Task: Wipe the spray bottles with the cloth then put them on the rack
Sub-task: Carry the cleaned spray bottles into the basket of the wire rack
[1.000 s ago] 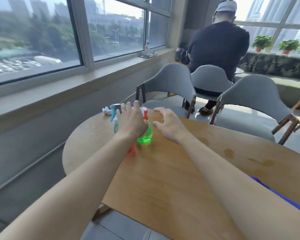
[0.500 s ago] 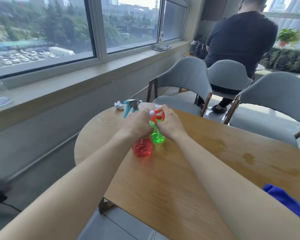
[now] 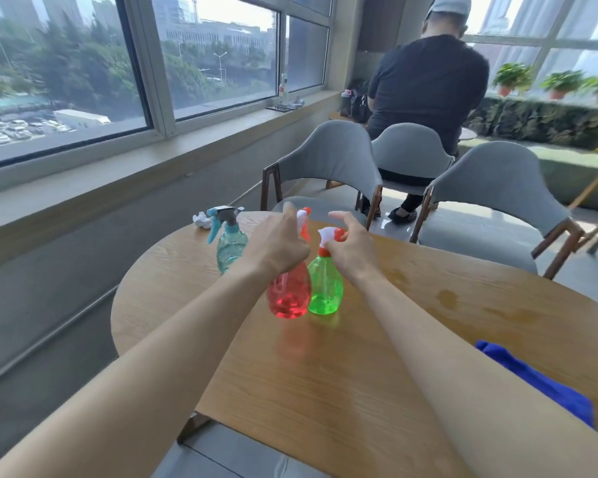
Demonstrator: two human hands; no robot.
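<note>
Three spray bottles stand at the far left of the round wooden table (image 3: pixel 342 381). My left hand (image 3: pixel 277 246) grips the neck of the red spray bottle (image 3: pixel 289 294), which leans slightly; whether its base still touches the table is unclear. Right beside it, my right hand (image 3: pixel 354 251) holds the green spray bottle (image 3: pixel 325 288) at its white and orange sprayer head. A teal spray bottle (image 3: pixel 230 244) stands alone to the left, untouched. The blue cloth (image 3: pixel 539 384) lies on the table at the right, partly hidden by my right forearm. No rack is in view.
A crumpled white tissue (image 3: pixel 201 220) lies at the table's far edge. Two grey chairs (image 3: pixel 332 160) (image 3: pixel 497 188) stand just beyond the table. A person in black (image 3: pixel 428 84) sits with their back turned on a third. A window sill runs along the left.
A second ago both hands hovered over the bottles. They have since closed on the red and green bottles' tops, and the red one now leans.
</note>
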